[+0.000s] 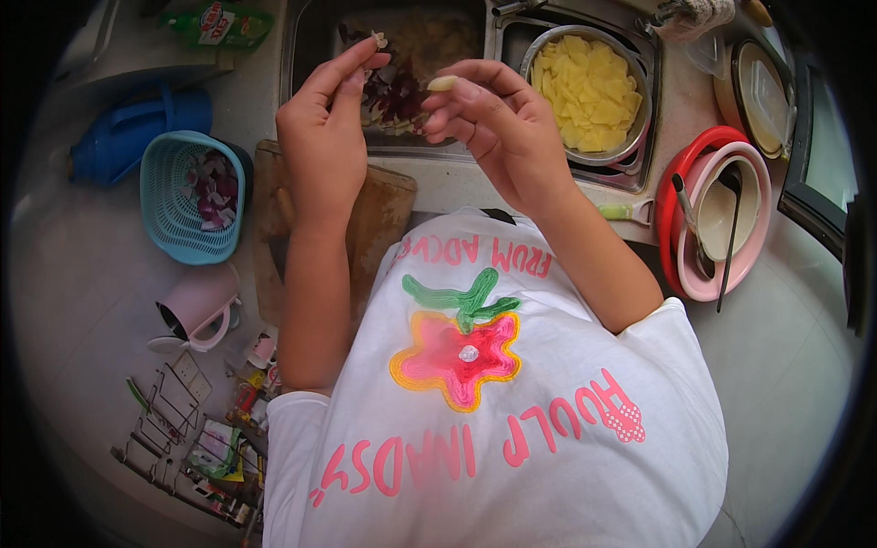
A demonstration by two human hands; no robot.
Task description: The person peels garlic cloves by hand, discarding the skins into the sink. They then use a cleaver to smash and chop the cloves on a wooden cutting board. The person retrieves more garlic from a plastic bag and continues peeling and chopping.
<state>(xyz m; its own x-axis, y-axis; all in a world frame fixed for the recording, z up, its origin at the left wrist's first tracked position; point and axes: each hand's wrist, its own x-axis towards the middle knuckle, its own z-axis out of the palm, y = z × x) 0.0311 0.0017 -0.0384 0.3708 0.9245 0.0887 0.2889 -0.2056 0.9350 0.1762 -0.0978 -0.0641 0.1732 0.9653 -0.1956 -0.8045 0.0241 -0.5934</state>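
Above the left basin of a steel sink [312, 68], my left hand [329, 103] pinches a small pale scrap, apparently garlic skin [379, 41], between thumb and fingertips. A pale peeled garlic clove [442, 83] is held by the thumb and fingers of my right hand [503, 116], also over that basin. The hands are apart. Dark red onion skins and pale bits [396, 92] lie in the basin below, partly covered by my left fingers. Right of my right hand, a round metal bowl [649, 109] holds sliced potatoes [588, 92].
A wooden cutting board [384, 205] lies under my left forearm, with a knife partly hidden. At left are a blue basket [157, 205] with cut red onion, a blue jug [130, 133] and a pink kettle [205, 301]. A green-handled peeler [627, 211] and stacked basins [743, 270] are at right.
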